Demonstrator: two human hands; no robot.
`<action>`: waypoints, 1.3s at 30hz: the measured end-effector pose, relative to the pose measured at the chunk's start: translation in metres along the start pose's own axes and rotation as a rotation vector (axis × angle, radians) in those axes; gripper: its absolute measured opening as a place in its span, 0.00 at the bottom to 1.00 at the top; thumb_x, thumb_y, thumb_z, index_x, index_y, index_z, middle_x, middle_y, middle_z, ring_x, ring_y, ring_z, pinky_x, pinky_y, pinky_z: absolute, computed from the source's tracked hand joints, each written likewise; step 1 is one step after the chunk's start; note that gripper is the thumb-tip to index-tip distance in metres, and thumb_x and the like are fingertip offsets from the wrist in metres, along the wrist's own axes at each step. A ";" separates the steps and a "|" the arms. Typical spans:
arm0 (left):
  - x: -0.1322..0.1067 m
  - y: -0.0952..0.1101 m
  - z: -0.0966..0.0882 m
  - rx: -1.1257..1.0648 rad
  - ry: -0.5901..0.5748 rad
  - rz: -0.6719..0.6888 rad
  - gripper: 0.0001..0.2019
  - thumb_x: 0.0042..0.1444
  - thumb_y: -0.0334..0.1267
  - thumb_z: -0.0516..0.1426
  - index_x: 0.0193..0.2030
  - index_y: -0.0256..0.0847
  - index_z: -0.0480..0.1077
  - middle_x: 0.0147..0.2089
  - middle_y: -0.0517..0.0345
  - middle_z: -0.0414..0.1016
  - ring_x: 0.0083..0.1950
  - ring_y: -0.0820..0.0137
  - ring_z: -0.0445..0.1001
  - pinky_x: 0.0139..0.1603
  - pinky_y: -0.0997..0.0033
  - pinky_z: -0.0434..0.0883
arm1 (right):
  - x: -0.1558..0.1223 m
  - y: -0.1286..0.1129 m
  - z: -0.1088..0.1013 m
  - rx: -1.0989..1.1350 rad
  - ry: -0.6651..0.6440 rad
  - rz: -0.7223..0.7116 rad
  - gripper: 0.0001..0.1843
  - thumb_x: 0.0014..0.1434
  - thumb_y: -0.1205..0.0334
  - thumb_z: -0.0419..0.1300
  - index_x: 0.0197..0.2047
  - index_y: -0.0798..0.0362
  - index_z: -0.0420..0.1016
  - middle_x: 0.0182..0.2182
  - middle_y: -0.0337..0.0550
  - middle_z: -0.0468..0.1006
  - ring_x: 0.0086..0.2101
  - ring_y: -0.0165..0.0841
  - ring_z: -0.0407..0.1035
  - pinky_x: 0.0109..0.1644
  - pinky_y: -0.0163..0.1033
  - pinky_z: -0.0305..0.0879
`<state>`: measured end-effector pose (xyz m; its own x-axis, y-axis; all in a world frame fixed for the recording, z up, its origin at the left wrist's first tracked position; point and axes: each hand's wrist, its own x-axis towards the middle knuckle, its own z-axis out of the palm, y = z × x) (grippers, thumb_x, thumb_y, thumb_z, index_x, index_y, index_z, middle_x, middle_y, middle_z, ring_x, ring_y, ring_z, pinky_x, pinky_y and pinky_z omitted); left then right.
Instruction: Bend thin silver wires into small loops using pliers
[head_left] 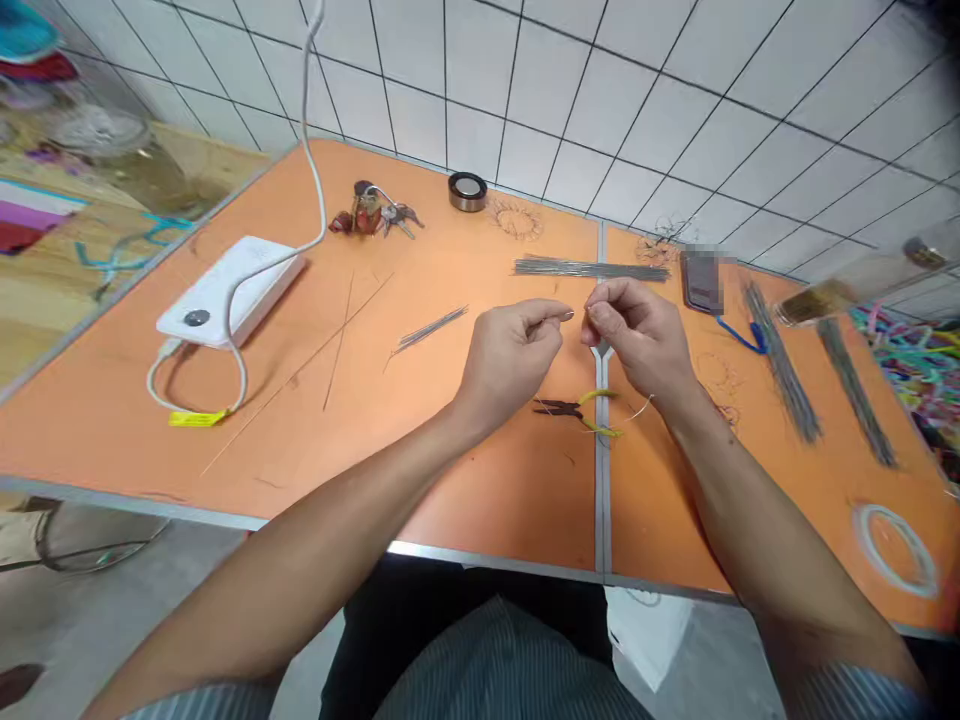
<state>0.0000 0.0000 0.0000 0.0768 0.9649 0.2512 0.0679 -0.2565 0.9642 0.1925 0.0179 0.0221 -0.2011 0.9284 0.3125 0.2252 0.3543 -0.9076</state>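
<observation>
My left hand and my right hand meet above the middle of the orange table, each pinching between thumb and fingers. They seem to hold a fine metal wire, too thin to see clearly. Just beyond my fingertips lies a bundle of thin steel rods. Under my right hand are yellow-handled pliers. A smaller bundle of rods sits left of my left hand, and long loose wires lie further left.
The orange table has a metal seam and stands against white tile. On it are a corded white power bank, keys, a metal ring, a phone, rod bundles and a white wire coil.
</observation>
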 end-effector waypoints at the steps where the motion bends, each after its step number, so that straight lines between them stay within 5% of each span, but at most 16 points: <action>1: 0.000 0.001 0.000 0.002 0.000 -0.001 0.17 0.63 0.25 0.57 0.47 0.39 0.87 0.43 0.56 0.90 0.46 0.67 0.86 0.49 0.71 0.80 | 0.000 0.000 0.000 -0.008 0.001 0.002 0.23 0.64 0.36 0.74 0.39 0.47 0.78 0.27 0.36 0.78 0.29 0.31 0.73 0.36 0.39 0.72; 10: 0.002 0.001 0.001 0.009 -0.005 -0.003 0.17 0.62 0.25 0.57 0.46 0.40 0.87 0.36 0.60 0.87 0.36 0.70 0.81 0.38 0.71 0.76 | -0.002 -0.003 0.001 -0.065 0.008 0.005 0.24 0.64 0.34 0.73 0.39 0.47 0.79 0.29 0.37 0.79 0.30 0.32 0.74 0.37 0.39 0.73; 25: 0.002 0.002 -0.001 0.009 -0.014 -0.025 0.16 0.63 0.25 0.57 0.45 0.40 0.87 0.39 0.57 0.88 0.41 0.68 0.84 0.48 0.68 0.80 | -0.004 0.004 -0.001 -0.287 0.006 -0.111 0.22 0.71 0.36 0.68 0.42 0.47 0.80 0.34 0.39 0.79 0.32 0.34 0.75 0.38 0.42 0.69; 39: 0.002 0.002 0.000 0.014 -0.015 -0.023 0.17 0.62 0.25 0.57 0.45 0.41 0.87 0.40 0.58 0.88 0.42 0.68 0.85 0.47 0.69 0.80 | -0.003 -0.002 0.000 -0.141 0.008 -0.018 0.24 0.67 0.34 0.71 0.40 0.48 0.78 0.31 0.37 0.78 0.30 0.32 0.74 0.37 0.40 0.70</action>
<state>-0.0001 0.0010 0.0024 0.0899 0.9696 0.2276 0.0838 -0.2351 0.9684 0.1927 0.0147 0.0234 -0.1987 0.9225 0.3309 0.3536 0.3824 -0.8537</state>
